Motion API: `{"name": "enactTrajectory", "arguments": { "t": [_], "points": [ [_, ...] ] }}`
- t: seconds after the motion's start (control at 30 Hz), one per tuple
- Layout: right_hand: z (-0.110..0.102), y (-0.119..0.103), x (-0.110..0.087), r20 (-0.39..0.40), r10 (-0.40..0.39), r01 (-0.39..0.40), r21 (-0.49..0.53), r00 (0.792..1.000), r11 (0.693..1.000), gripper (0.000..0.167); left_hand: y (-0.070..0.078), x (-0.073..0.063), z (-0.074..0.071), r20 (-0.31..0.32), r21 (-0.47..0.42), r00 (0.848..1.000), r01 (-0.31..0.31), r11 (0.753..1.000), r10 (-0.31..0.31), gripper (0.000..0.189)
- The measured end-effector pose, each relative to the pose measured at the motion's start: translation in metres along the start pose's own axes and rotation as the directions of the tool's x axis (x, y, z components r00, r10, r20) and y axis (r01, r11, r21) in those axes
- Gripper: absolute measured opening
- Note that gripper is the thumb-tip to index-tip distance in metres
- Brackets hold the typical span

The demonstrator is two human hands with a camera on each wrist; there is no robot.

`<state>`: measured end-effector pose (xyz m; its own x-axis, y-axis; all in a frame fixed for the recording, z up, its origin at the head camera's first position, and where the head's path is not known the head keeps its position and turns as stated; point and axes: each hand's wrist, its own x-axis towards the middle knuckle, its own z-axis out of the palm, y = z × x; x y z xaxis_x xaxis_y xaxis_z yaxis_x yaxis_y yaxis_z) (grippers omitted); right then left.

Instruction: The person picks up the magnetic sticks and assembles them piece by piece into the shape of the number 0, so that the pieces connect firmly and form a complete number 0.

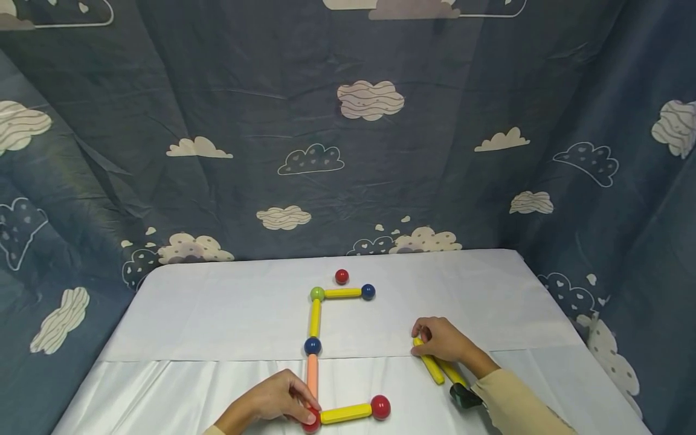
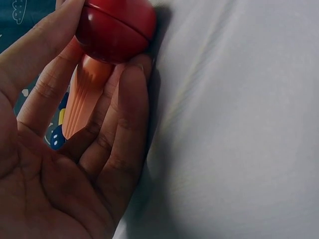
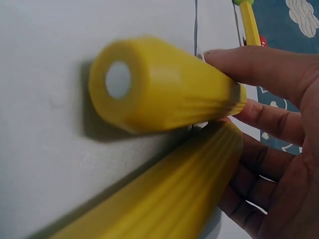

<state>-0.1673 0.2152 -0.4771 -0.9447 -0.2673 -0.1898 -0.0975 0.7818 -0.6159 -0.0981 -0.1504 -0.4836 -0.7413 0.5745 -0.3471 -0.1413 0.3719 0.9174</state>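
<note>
My left hand grips a red ball between thumb and fingers at the near corner of a chain of magnetic rods and balls. From that ball an orange rod runs away to a blue ball. A yellow rod leads right to another red ball. With thumb and fingertips, my right hand pinches the far end of a loose yellow rod, whose pale magnet faces the right wrist camera. A second yellow rod lies beside it, under the hand.
Beyond the blue ball, a yellow rod reaches a green ball. Another yellow rod joins that to a second blue ball. A loose red ball sits behind. The white-covered table meets a cloud-patterned curtain.
</note>
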Motion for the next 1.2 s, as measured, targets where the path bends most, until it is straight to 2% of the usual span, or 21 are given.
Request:
{"name": "enactTrajectory", "arguments": {
  "t": [0.17, 0.4, 0.7, 0.8, 1.2],
  "points": [
    [0.0, -0.006, 0.003, -0.014, 0.017, -0.017, -0.005, 1.0, 1.0, 0.022, 0.0, 0.0, 0.0, 0.005, -0.002, 1.0, -0.005, 1.0, 0.005, 0.013],
    [0.003, -0.021, 0.013, -0.022, 0.025, -0.025, -0.002, 0.999, 1.0, 0.016, 0.001, 0.0, -0.001, -0.007, 0.025, 1.0, 0.021, 0.999, -0.021, 0.012],
    [0.018, -0.037, 0.026, -0.043, 0.021, -0.016, 0.112, 0.999, 0.994, 0.017, 0.002, 0.0, 0.0, -0.004, 0.024, 1.0, 0.023, 0.999, -0.023, 0.013],
    [0.024, -0.042, 0.029, -0.054, 0.001, 0.007, 0.147, 0.999, 0.989, 0.017, 0.001, 0.0, 0.0, -0.002, 0.025, 1.0, 0.024, 0.999, -0.024, 0.012],
    [0.045, -0.055, 0.033, -0.008, -0.079, 0.078, 0.238, 0.997, 0.968, 0.016, 0.001, 0.001, 0.0, 0.002, 0.03, 1.0, 0.028, 0.999, -0.028, 0.012]
  ]
}}
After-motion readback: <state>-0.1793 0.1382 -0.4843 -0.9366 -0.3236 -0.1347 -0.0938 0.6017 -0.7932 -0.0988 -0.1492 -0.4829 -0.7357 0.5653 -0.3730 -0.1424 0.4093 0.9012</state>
